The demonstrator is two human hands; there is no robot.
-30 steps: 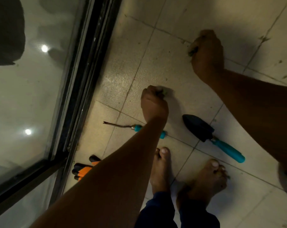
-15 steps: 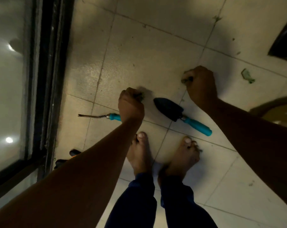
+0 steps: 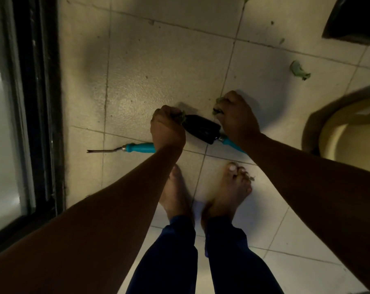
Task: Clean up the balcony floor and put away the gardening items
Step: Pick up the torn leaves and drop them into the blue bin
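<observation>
Clutching green leaf scraps in my left hand (image 3: 168, 129) and right hand (image 3: 237, 115), both fists curled tight, I am standing over two teal-handled tools on the tiled floor (image 3: 158, 66): one black-bladed trowel (image 3: 203, 129) and one thin metal weeder (image 3: 120, 149). One torn green leaf (image 3: 299, 71) is lying well apart.

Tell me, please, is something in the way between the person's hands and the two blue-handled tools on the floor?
Nothing on the floor blocks them. But both hands are full: the left hand and the right hand each grip green plant scraps. The trowel and the weeder lie free on the tiles.
</observation>
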